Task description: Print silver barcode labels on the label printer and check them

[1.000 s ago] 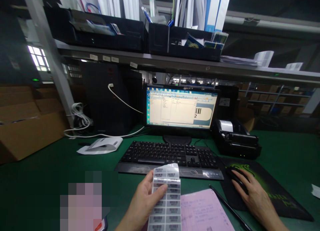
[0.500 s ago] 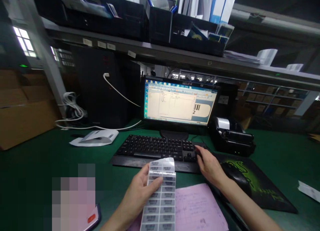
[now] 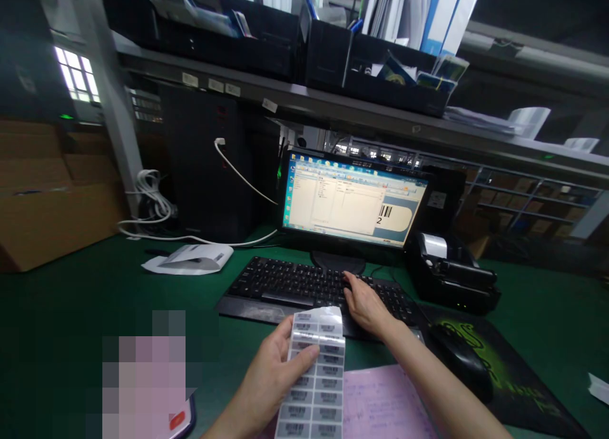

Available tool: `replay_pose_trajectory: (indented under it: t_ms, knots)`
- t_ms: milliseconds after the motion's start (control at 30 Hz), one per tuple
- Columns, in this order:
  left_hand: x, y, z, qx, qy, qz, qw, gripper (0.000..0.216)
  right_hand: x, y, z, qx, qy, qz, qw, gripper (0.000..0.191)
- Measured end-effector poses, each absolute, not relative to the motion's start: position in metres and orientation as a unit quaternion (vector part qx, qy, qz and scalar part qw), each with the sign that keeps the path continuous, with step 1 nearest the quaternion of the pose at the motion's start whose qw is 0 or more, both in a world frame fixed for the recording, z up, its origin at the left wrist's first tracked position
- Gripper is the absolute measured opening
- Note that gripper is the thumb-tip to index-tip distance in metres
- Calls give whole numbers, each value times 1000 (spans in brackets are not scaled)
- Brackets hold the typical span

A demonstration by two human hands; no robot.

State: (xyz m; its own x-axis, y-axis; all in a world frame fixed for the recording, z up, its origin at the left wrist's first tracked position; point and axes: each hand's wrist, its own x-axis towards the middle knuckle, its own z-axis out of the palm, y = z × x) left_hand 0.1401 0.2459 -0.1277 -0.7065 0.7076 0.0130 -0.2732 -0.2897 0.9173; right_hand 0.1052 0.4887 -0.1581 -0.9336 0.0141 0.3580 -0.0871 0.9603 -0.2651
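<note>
My left hand (image 3: 271,379) holds up a strip of silver barcode labels (image 3: 314,379), thumb pressed across its upper part. My right hand (image 3: 364,302) rests on the black keyboard (image 3: 295,287), fingers spread over keys right of the middle. Behind the keyboard a monitor (image 3: 352,201) shows a label program with a barcode. A black mouse (image 3: 464,360) lies untouched on the black and green mouse pad (image 3: 518,379). Below the label strip a pink handwritten sheet (image 3: 380,404) lies on the green table.
A black label printer (image 3: 454,274) stands right of the monitor. A white scanner stand (image 3: 190,258) and coiled white cables (image 3: 152,204) lie at the left by a black computer tower (image 3: 204,172). Cardboard boxes (image 3: 52,198) stand far left. A shelf (image 3: 333,112) above holds black trays.
My right hand left the mouse, crossed to the keyboard's right end, then slid further left onto its middle keys. The left hand kept hold of the label strip.
</note>
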Motion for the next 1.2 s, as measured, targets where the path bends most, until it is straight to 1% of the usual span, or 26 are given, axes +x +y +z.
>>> replay_pose_trajectory:
  t_ms: [567, 800, 1200]
  knots:
    - [140, 246, -128, 221, 493, 783, 308, 39, 103, 487, -161, 15, -977, 109, 181, 48]
    - [142, 245, -127, 215, 489, 785, 313, 43, 103, 486, -160, 13, -977, 108, 184, 47]
    - [142, 245, -123, 219, 502, 776, 313, 38, 103, 486, -160, 16, -976, 109, 186, 46]
